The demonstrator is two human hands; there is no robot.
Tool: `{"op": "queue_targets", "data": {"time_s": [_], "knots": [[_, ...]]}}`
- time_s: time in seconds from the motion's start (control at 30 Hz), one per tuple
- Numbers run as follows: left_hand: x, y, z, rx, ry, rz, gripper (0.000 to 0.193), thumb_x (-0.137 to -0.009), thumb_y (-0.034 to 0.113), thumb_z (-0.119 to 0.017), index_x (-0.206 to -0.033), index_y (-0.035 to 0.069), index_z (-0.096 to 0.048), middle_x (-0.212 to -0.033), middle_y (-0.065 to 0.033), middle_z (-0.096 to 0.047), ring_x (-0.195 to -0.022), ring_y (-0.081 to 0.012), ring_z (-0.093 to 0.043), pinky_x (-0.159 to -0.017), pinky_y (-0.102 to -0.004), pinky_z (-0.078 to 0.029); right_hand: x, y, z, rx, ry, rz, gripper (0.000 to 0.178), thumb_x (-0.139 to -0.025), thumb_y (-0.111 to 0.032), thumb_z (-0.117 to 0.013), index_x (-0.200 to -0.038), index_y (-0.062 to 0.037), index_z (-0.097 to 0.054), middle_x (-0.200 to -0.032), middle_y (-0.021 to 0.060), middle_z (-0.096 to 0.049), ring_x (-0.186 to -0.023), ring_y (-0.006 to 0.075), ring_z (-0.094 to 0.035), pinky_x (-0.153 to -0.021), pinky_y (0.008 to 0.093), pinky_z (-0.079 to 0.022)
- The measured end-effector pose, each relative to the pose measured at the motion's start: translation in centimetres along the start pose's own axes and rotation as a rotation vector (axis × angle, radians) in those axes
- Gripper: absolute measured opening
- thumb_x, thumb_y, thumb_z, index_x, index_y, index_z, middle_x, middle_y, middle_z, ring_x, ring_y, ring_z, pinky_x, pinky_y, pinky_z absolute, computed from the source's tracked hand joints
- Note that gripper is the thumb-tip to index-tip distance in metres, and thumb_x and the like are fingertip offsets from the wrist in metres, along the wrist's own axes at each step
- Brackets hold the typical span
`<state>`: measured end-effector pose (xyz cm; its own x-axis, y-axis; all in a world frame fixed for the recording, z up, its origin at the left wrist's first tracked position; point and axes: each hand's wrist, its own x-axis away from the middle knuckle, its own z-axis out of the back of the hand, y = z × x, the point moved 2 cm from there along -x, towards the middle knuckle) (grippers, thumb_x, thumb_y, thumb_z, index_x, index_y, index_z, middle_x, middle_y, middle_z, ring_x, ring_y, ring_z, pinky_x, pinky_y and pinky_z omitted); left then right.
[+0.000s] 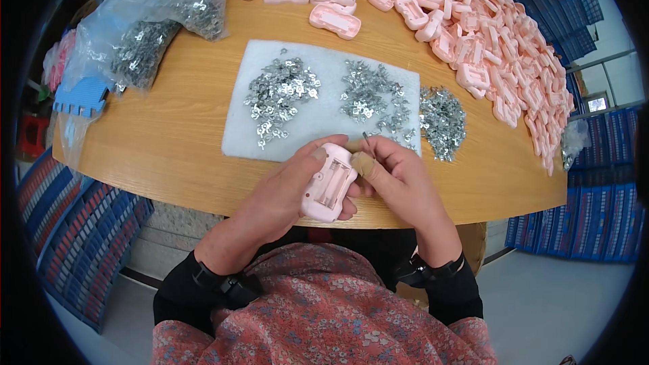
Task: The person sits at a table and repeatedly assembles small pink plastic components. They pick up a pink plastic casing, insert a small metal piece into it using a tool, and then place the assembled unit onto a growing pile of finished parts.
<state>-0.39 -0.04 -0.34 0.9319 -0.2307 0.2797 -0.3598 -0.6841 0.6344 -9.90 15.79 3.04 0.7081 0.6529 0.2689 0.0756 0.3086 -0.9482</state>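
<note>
My left hand (280, 189) is wrapped round a pale pink plastic housing (320, 208), held tilted over the table's near edge. Its open battery compartment faces up, and metal contacts show inside. At the housing's upper right, my right hand (402, 179) is closed in a pinch, with a tan covering on the thumb. A thin dark tip pokes out by its index finger; what it belongs to is hidden. Just beyond both hands lies a white foam sheet (235, 132). It bears two heaps of small silvery metal contact pieces, a left heap (280, 94) and a right heap (368, 91).
Another pile of metal pieces (443, 122) sits right of the foam. Many pink housings (487, 61) are heaped along the far and right sides of the wooden table (182, 142). Plastic bags of metal parts (145, 47) and a blue foam piece (82, 96) occupy the far left.
</note>
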Motion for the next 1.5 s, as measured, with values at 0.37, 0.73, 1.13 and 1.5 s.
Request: {"op": "queue_targets", "data": {"time_s": [0.37, 0.73, 1.13, 1.5], "knots": [[0.8, 0.8, -0.7, -0.863, 0.190, -0.243, 0.043, -0.096, 0.012, -0.059, -0.136, 0.000, -0.049, -0.108, -0.0117, -0.062, -0.087, -0.0180, -0.062, -0.075, -0.0305, -0.052, 0.3, 0.6, -0.1, -0.231, -0.088, -0.151, 0.021, -0.096, -0.020, -0.065, -0.103, -0.0001, -0.063, -0.080, -0.0022, -0.060, -0.064, 0.0033, -0.051, -0.057, 0.0190, -0.041], [0.2, 0.6, -0.5, -1.034, 0.190, -0.461, 0.031, -0.100, 0.013, -0.048, -0.128, 0.001, -0.051, -0.100, -0.0094, -0.059, -0.072, -0.0155, -0.058, -0.064, -0.0279, -0.048, 0.9, -0.3, -0.2, -0.313, -0.063, -0.166, 0.020, -0.096, -0.019, -0.065, -0.103, 0.0002, -0.062, -0.080, -0.0021, -0.059, -0.063, 0.0029, -0.051, -0.055, 0.0185, -0.040], [1.1, 0.3, 1.0, 0.288, -0.141, 0.072, 0.032, -0.103, 0.020, -0.039, -0.127, 0.002, -0.050, -0.089, -0.0065, -0.054, -0.054, -0.0094, -0.041, -0.045, -0.0207, -0.031, 0.3, -0.6, -1.4, -0.020, -0.037, 0.163, 0.028, -0.086, -0.004, -0.068, -0.114, -0.0005, -0.064, -0.073, -0.0047, -0.052, -0.067, 0.0022, -0.046, -0.061, 0.0206, -0.041], [1.0, -0.5, 0.1, 0.465, -0.165, 0.238, 0.035, -0.103, 0.031, -0.040, -0.129, 0.009, -0.049, -0.091, -0.0111, -0.052, -0.055, -0.0110, -0.044, -0.042, -0.0215, -0.033, 0.9, 0.3, 0.6, -0.109, -0.049, 0.087, 0.020, -0.088, -0.007, -0.068, -0.107, 0.0006, -0.068, -0.078, -0.0060, -0.057, -0.073, 0.0023, -0.050, -0.067, 0.0202, -0.043]]}}
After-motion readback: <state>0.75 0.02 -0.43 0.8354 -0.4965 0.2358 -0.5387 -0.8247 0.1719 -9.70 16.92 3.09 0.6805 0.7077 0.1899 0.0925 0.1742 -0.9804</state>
